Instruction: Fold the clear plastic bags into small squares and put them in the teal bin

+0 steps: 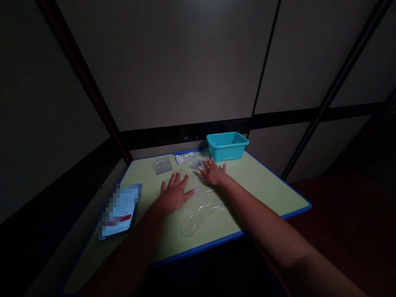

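My left hand (pixel 173 197) lies palm down with its fingers spread, on or just over thin clear plastic film (pixel 201 209) spread across the table. My right hand (pixel 213 172) is farther back and to the right, also flat with fingers apart, at the far part of that film. The film is crumpled, with a rounded end towards the front edge; its exact kind is hard to make out. Just beyond my right fingertips is a small greyish square packet (pixel 196 164). A similar flat grey square (pixel 163 165) lies beyond my left hand.
A turquoise plastic basket (pixel 227 153) stands at the back right. Crumpled clear plastic (pixel 185 158) lies at the back edge. A phone (pixel 122 210) with a lit screen is at the left. The pale table (pixel 272 189) has a blue rim and abuts panelled cupboard doors.
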`<state>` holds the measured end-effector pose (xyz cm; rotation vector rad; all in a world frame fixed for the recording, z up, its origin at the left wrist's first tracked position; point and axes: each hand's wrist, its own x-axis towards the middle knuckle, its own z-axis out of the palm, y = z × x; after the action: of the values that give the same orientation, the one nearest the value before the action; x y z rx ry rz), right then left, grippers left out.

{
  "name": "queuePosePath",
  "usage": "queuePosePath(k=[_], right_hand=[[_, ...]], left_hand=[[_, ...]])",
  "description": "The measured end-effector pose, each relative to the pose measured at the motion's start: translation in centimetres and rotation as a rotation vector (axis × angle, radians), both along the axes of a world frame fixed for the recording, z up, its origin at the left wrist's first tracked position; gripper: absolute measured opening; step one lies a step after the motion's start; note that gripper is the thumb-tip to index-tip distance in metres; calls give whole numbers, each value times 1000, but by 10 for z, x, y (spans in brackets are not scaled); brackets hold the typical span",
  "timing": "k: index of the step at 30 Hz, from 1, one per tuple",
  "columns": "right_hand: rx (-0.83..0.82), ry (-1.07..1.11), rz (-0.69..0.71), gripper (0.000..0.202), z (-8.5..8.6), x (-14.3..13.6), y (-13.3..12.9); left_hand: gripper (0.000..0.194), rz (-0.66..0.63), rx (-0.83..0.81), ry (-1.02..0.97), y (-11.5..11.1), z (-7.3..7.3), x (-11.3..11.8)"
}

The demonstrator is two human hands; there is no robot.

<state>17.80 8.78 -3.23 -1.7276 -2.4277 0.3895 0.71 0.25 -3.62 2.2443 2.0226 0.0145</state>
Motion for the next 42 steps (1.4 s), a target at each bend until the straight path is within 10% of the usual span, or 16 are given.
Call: queuePosePath(k=[15, 28, 42], right_hand=[[188, 129, 62, 50, 34, 8, -9], [225, 314, 363, 55, 3, 36, 8], [62, 209, 369, 77, 6, 37, 4]], left_hand=[[63, -95, 56, -38, 2, 2, 1], [127, -295, -233, -34, -12, 23, -4], [123, -324, -355, 80, -25, 31, 3]])
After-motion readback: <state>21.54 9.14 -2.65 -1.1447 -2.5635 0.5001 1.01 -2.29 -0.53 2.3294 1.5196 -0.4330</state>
